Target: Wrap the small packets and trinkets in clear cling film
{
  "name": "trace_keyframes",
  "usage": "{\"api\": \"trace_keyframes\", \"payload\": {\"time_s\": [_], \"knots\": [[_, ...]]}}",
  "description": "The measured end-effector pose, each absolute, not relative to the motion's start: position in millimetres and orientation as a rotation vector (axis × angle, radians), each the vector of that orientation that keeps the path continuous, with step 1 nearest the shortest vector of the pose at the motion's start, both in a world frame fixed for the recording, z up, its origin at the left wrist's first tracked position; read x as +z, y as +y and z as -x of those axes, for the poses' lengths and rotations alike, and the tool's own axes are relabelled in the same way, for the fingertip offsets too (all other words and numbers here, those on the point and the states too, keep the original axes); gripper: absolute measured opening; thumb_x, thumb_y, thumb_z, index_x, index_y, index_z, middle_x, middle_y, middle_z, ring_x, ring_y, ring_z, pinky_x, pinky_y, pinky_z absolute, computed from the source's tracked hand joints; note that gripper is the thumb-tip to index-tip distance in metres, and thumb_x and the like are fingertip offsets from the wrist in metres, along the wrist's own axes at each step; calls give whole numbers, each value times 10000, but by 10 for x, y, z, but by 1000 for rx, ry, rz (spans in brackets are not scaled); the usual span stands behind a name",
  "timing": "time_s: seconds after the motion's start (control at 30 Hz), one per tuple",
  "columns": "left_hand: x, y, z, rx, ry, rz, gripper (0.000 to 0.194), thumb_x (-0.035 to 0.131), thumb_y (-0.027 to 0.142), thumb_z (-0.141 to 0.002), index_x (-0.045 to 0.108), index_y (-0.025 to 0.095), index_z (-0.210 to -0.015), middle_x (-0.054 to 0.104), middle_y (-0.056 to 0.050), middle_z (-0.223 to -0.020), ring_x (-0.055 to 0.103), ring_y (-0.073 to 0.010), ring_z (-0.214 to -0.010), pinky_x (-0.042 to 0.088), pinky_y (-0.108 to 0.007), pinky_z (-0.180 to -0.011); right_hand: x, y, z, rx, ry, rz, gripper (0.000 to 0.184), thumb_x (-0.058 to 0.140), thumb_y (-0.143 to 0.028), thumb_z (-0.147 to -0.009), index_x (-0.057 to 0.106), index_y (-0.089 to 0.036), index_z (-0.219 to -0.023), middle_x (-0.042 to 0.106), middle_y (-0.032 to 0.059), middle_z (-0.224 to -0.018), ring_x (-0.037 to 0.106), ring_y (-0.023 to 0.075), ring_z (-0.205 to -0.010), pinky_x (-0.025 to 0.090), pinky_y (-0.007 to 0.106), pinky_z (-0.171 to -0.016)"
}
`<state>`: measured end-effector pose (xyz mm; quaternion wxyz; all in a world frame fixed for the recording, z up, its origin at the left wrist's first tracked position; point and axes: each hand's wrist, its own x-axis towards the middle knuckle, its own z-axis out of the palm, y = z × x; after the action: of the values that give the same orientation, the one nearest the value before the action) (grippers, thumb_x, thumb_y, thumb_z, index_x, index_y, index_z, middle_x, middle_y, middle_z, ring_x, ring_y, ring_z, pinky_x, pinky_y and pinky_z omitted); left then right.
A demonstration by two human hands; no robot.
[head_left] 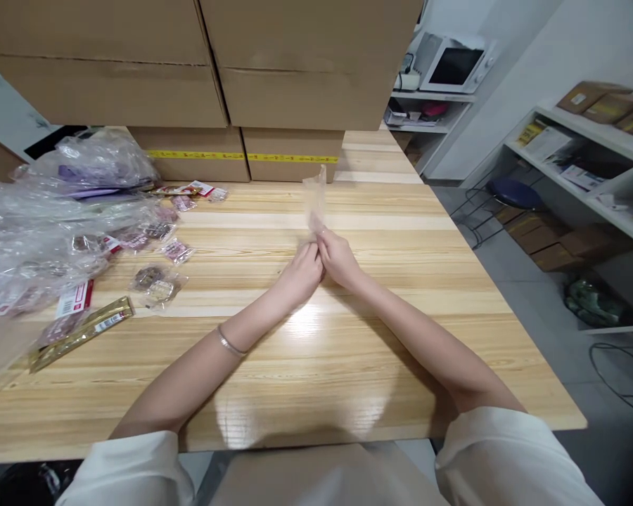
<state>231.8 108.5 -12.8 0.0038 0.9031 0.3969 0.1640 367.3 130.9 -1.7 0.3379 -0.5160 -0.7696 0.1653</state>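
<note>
A small clear plastic bag stands up from between my two hands, above the middle of the wooden table. My left hand is closed, its fingers pressed against the bag's lower end. Touching it, my right hand pinches the same bag between thumb and fingers. The bag looks thin and see-through; whatever part of it lies inside the hands is hidden. To the left of my hands lie small packets in clear wrapping, apart from both hands.
Clear plastic bags pile up on the left, with a gold packet in front. Cardboard boxes are stacked along the back. Beyond the table's right edge are a blue stool, shelves and a microwave.
</note>
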Motion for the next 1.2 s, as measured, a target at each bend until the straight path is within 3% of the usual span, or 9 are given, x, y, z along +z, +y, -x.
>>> {"api": "trace_keyframes", "payload": {"time_s": [0.17, 0.3, 0.4, 0.5, 0.67, 0.83, 0.97, 1.1, 1.2], "knots": [[50, 930, -1937, 654, 1081, -2944, 300, 456, 183, -879, 652, 147, -1104, 637, -169, -1185, 554, -305, -1204, 443, -490, -1049, -131, 1259, -3589, 298, -2339, 1271, 530, 334, -224, -972, 448, -116, -1479, 482, 96, -1511, 332, 217, -1464, 292, 389, -1190], [119, 986, -1843, 675, 1136, -2866, 574, 473, 147, -809, 491, 86, -1379, 421, -192, -1516, 293, -303, -1473, 270, -505, -1203, -224, 1200, -3460, 119, -2498, 1247, 579, 459, -291, -931, 476, -27, -1446, 435, 181, -1528, 253, 317, -1489, 110, 481, -1240], [-28, 1124, -1823, 505, 1285, -2639, 763, 460, 199, -822, 233, 7, -1524, 181, -237, -1623, 112, -316, -1527, 180, -522, -1232, -222, 1160, -3495, 142, -2512, 1222, 681, 493, -314, -889, 393, -10, -1489, 365, 200, -1565, 218, 312, -1502, 128, 500, -1235], [-199, 1223, -1771, 339, 1368, -2467, 763, 411, 279, -886, 147, 3, -1548, 131, -247, -1629, 89, -312, -1526, 164, -518, -1230, -187, 1092, -3641, 143, -2431, 1323, 755, 502, -328, -862, 319, 0, -1516, 253, 209, -1608, 186, 302, -1513, 183, 519, -1220], [-215, 1201, -1742, 419, 1597, -2523, 654, 421, 208, -916, 266, -37, -1502, 197, -272, -1606, 136, -339, -1517, 161, -491, -1234, -118, 981, -3691, -41, -2323, 1627, 663, 509, -245, -852, 428, 26, -1451, 359, 222, -1556, 235, 345, -1493, 188, 523, -1214], [-105, 1131, -1841, 495, 1732, -2598, 505, 321, 42, -926, 428, 17, -1419, 508, -251, -1394, 433, -317, -1365, 383, -462, -1108, -73, 1051, -3495, -36, -2351, 1849, 713, 478, -332, -908, 356, 92, -1468, 429, 299, -1485, 534, 382, -1281, 496, 459, -982], [-95, 1150, -1864, 554, 1820, -2385, 403, 360, 31, -907, 603, 53, -1228, 632, -205, -1120, 556, -320, -1155, 451, -455, -991, -132, 1175, -3492, -53, -2342, 1850, 678, 454, -284, -910, 340, 43, -1492, 493, 265, -1452, 653, 335, -1105, 566, 389, -832], [-78, 1185, -1897, 917, 1516, -1932, 238, 478, 150, -896, 711, 137, -945, 684, -124, -949, 613, -283, -1041, 440, -431, -1005, -237, 1243, -3539, -76, -2272, 1709, 601, 395, -203, -937, 355, 36, -1487, 433, 236, -1508, 567, 311, -1272, 531, 374, -975], [-32, 1186, -1985, 1066, 1119, -1441, 163, 582, 204, -805, 718, 150, -875, 719, -83, -878, 666, -244, -958, 473, -400, -965, -273, 1222, -3535, -42, -2206, 1530, 561, 287, -124, -952, 358, 34, -1485, 362, 218, -1559, 348, 275, -1456, 377, 416, -1157]]}}
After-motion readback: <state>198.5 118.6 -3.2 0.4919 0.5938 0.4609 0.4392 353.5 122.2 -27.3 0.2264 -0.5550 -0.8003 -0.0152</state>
